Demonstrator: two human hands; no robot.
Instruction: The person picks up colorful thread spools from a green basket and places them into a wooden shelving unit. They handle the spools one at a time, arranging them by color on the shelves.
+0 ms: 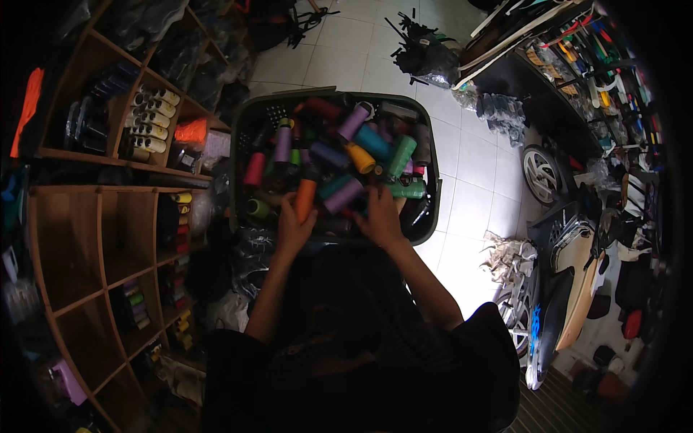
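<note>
On the far left, the wooden shelf unit holds rows of small spools: pale ones up top in one compartment, dark and coloured ones lower down. Moving in, here's the big dark crate on the white tiled floor, and it's packed with thread cones lying every which way: pink, purple, teal, green, yellow.

Left hand is at the crate's near edge, fingers wrapped around an orange cone, which stands nearly upright among the others. A firm grasp there. Just beside it lies a lilac cone, and a green-topped spool sits to the left of the hand.

Right hand is down in the pile too, palm over the cones at the near right of the crate, touching a green cone. Fingers are curled, but whether they actually grip anything, I cannot tell.

Further right, a heap of dark bundles on the floor beyond the crate, a wheel rim, and a cluttered rack of coloured items along the far right.
</note>
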